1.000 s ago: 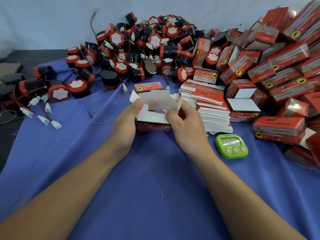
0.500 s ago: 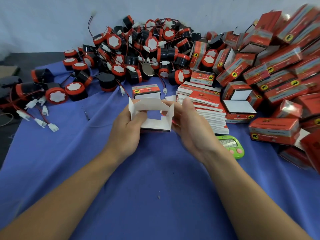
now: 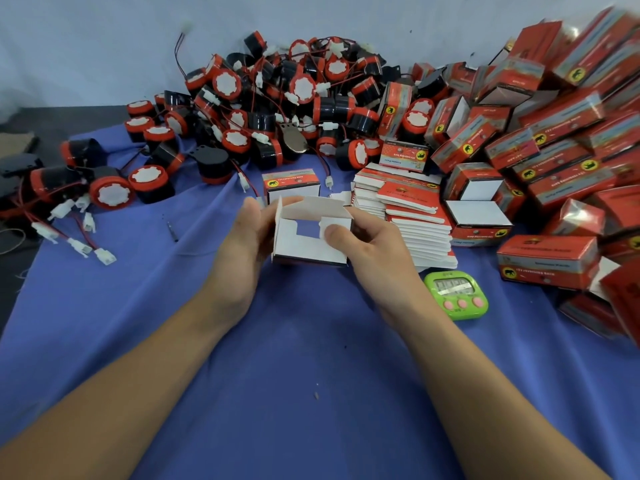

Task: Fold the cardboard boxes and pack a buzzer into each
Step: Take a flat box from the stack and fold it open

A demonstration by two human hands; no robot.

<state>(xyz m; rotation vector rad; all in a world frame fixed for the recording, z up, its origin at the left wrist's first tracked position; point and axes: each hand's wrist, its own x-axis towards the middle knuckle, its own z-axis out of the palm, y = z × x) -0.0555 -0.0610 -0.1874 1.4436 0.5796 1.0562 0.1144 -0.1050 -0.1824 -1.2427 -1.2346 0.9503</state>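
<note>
Box (image 3: 304, 247) half-folded (white inside showing), left hand (image 3: 239, 258) and right hand (image 3: 377, 252) both gripping it

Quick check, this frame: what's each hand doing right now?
Left hand: holding the half-folded cardboard box by its left side.
Right hand: holding the same box's right side, thumb pressing on a flap.

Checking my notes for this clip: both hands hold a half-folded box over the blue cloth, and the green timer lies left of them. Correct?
Not quite: the head view shows the green timer lying right of them, beside the right hand. The left hand and right hand do hold the half-folded box over the blue cloth.
</note>
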